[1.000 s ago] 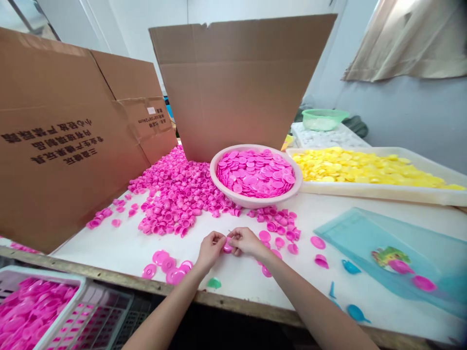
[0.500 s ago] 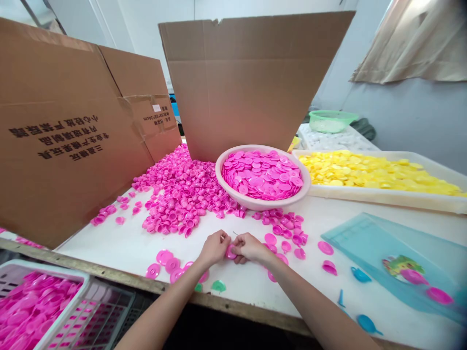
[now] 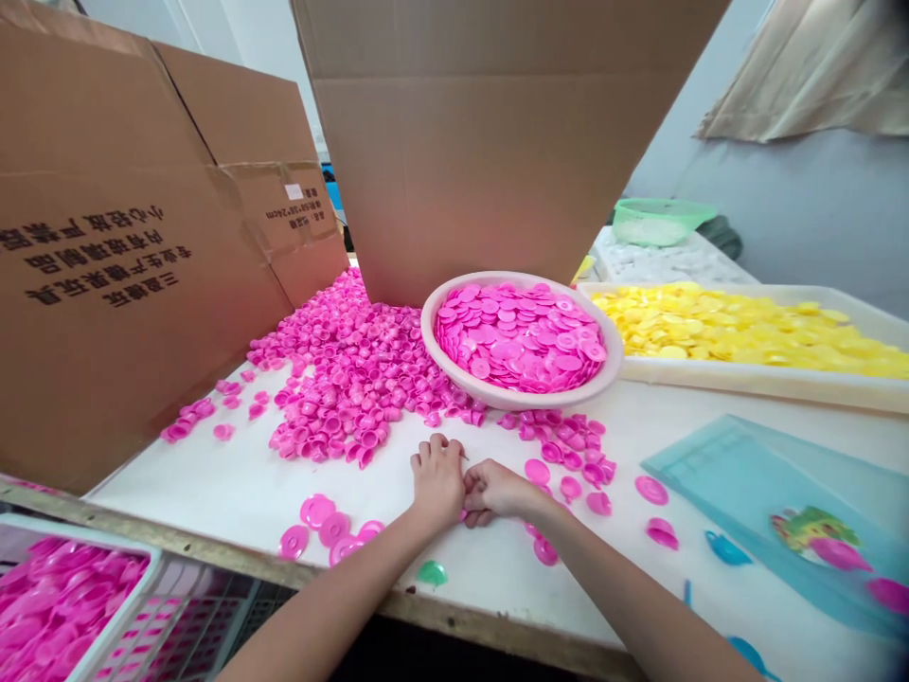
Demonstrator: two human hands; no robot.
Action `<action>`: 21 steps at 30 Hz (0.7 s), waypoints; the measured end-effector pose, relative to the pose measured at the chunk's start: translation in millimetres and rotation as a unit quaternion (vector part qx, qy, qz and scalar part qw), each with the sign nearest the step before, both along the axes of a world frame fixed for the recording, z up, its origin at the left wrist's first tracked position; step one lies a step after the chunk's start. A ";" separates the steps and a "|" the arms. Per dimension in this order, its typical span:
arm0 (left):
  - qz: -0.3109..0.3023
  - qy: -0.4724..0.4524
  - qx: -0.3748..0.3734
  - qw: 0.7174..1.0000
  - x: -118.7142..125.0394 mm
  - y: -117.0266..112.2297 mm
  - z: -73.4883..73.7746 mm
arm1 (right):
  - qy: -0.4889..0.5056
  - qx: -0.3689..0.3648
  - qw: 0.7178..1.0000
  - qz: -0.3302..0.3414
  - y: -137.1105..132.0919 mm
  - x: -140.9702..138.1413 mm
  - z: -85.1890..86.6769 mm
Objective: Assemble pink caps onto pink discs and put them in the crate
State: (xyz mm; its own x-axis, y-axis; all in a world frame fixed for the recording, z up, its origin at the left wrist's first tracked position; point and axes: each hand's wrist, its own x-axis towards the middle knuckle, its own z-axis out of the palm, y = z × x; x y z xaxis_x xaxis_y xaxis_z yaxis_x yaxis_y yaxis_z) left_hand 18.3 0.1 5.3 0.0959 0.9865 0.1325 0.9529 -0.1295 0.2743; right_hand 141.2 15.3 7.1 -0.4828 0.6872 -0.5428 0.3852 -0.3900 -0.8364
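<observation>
Above the near part of the white table, my left hand [image 3: 438, 481] and my right hand [image 3: 497, 491] meet. The back of my left hand faces up; its fingers are bent forward and closed, and what they hold, if anything, is hidden. My right hand has curled fingers closed on a small pink plastic disc [image 3: 464, 515], of which only a sliver shows between the hands. Loose pink discs [image 3: 334, 529] lie left of my left forearm. To the right of my right hand are more pink discs [image 3: 538, 472] and small pink cups [image 3: 570, 488].
Behind the hands spreads a pile of pink cups [image 3: 355, 379], beside a round basin [image 3: 431, 349] full of pink discs. A tray [image 3: 717, 372] of yellow pieces, a blue plastic sheet [image 3: 717, 464], cardboard boxes [image 3: 497, 170] and a white crate [image 3: 134, 606] surround the work area.
My left hand has turned back-up and shifted right, against my right hand. The pink disc, plainer before, is now mostly covered. The camera view has shifted slightly.
</observation>
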 end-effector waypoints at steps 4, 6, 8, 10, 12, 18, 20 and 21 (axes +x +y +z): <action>0.005 -0.030 0.005 1.000 0.4 -1.4 3.0 | -0.016 -0.008 1.000 -0.001 1.7 -2.9 2.9; 0.006 -0.047 0.022 0.999 0.0 -2.9 4.4 | -0.009 -0.004 1.000 -0.004 1.6 -1.7 -0.2; -0.002 -0.052 0.037 0.998 -0.7 -3.7 4.0 | 0.008 0.005 1.000 -0.006 0.2 0.0 -5.1; -0.019 -0.050 0.033 0.998 -1.8 -3.2 1.7 | 0.030 0.024 0.999 -0.006 -2.9 0.2 -9.4; -0.036 -0.061 0.004 0.998 -5.5 -1.8 -0.1 | 0.053 0.044 0.998 -0.012 -7.1 -2.8 -11.2; -0.015 -0.153 -0.003 0.988 -72.9 -13.3 33.7 | 0.043 0.250 0.963 -0.091 -6.7 -9.7 -2.9; 0.056 -0.122 0.022 0.991 -125.0 -28.7 57.3 | -0.045 0.394 0.907 -0.144 2.9 -3.1 -3.0; 0.108 -0.090 0.026 0.990 -155.8 -38.6 68.7 | -0.095 0.448 0.875 -0.155 8.8 1.1 -4.7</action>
